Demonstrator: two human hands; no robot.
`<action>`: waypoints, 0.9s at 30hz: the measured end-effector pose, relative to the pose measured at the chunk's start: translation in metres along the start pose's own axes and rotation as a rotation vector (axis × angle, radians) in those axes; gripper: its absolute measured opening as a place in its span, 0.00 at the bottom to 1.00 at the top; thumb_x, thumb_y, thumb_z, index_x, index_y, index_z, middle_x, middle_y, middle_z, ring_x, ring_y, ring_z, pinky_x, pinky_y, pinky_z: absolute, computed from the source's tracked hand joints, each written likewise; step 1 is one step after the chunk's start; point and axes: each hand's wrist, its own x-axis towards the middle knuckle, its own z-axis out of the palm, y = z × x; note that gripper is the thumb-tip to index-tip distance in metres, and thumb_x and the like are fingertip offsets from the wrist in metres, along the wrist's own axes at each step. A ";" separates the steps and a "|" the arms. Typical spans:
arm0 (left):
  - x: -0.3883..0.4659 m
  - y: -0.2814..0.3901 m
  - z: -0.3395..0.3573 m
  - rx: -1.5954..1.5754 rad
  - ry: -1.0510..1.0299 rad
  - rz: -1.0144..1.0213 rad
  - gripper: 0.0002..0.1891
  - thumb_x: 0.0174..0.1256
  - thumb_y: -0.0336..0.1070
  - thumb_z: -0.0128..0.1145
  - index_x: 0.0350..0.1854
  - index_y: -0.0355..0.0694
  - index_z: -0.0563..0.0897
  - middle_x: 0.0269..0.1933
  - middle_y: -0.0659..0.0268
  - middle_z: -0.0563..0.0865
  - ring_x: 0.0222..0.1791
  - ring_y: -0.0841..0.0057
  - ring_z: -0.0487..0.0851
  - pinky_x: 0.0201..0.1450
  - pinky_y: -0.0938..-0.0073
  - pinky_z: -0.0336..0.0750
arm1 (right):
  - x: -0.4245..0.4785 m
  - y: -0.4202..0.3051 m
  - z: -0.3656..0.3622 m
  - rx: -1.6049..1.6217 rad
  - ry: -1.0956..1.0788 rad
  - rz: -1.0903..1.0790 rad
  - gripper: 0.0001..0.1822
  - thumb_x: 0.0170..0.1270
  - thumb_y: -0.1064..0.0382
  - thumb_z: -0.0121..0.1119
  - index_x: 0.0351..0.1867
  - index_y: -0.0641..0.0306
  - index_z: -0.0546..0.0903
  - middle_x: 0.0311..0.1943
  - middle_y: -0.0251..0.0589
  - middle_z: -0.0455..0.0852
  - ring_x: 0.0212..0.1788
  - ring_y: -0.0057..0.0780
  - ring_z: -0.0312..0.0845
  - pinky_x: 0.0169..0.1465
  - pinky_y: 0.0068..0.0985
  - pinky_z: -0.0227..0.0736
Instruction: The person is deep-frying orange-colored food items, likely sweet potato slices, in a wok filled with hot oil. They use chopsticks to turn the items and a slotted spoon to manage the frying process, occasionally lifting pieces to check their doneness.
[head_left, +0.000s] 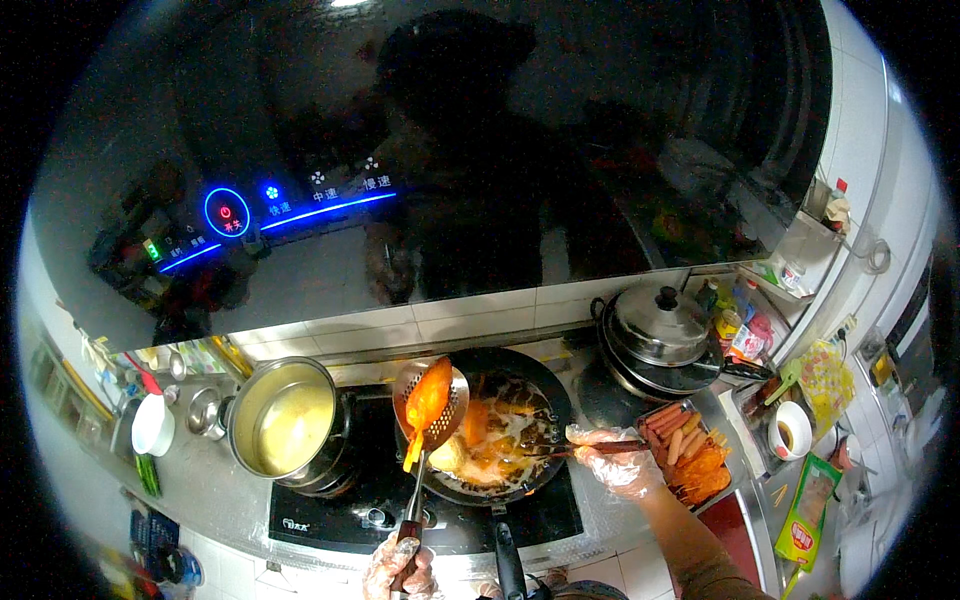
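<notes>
My left hand (397, 566), in a clear plastic glove, grips the handle of a perforated metal skimmer (457, 420). An orange-coated piece of food (429, 394) lies on the skimmer, over the left side of a black frying pan (559, 390). Bubbling oil (510, 465) and more orange pieces fill the pan, beside a round pale yellow piece (448, 454). My right hand (615, 461), also gloved, holds dark chopsticks (619, 447) with their tips over the oil. Right of that hand, a metal tray (724, 484) holds sausages (679, 435) and orange-coated pieces (701, 476).
A pot of yellowish liquid (292, 427) stands on the stove's left. Behind right is a lidded pan (660, 330). A white bowl with dark sauce (789, 431) and a green food packet (808, 510) are at the right. The dark range hood (480, 187) overhangs the back; the pan handle (508, 559) points towards me.
</notes>
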 end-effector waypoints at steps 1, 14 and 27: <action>-0.001 0.000 0.001 0.008 0.008 0.003 0.07 0.63 0.29 0.50 0.41 0.35 0.70 0.33 0.57 0.75 0.13 0.86 0.63 0.08 0.89 0.56 | -0.001 0.002 0.001 0.022 0.009 -0.008 0.09 0.56 0.68 0.62 0.39 0.63 0.82 0.40 0.40 0.85 0.42 0.28 0.79 0.49 0.25 0.72; 0.000 -0.002 0.000 0.019 0.035 0.022 0.08 0.62 0.29 0.50 0.41 0.33 0.71 0.32 0.56 0.75 0.14 0.84 0.64 0.09 0.88 0.57 | 0.008 0.017 0.015 -0.086 0.035 -0.053 0.08 0.56 0.70 0.61 0.38 0.67 0.81 0.38 0.41 0.84 0.39 0.27 0.80 0.44 0.23 0.74; -0.001 -0.003 -0.003 0.017 0.020 0.045 0.09 0.63 0.29 0.49 0.43 0.34 0.72 0.31 0.57 0.75 0.14 0.84 0.65 0.09 0.89 0.57 | 0.009 -0.053 -0.039 0.085 -0.178 0.084 0.14 0.55 0.74 0.60 0.45 0.69 0.81 0.49 0.47 0.81 0.55 0.35 0.75 0.62 0.28 0.65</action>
